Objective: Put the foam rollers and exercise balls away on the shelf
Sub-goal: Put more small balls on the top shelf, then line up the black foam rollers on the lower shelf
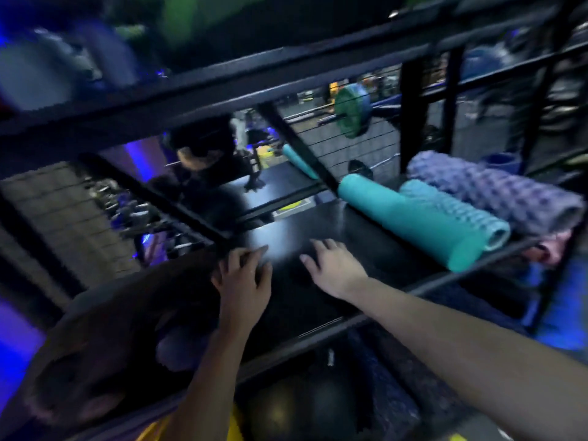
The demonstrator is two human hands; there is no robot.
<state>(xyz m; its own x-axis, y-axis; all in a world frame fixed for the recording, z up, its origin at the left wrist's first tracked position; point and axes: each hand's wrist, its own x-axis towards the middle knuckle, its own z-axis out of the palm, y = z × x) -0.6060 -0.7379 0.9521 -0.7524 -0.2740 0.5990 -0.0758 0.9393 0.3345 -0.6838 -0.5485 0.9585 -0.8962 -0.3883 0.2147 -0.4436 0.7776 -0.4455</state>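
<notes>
Head view, blurred by motion. We take the black shelf board [318, 224] as the landmark.

Three foam rollers lie side by side on the board's right end. A smooth teal roller [413, 218] is nearest the board's middle. A ribbed blue-green roller [458, 208] touches it. A knobbed purple roller [496, 189] lies farthest right.

A large dark exercise ball [121, 329] sits at the board's front left corner, partly off its edge. The left hand [245, 275] rests against this ball's upper right side. Its fingers are slightly apart and gently bent, and they clasp nothing. We cannot tell how firmly they press.

The right hand [334, 268] is over the middle of the board, palm down. Its fingers are nearly straight and a little apart, and it holds nothing. We cannot tell whether it touches the surface.

Below the board we see a second dark ball [286, 412]. Behind the board, through wire mesh, a green weight plate [350, 109] shows.
</notes>
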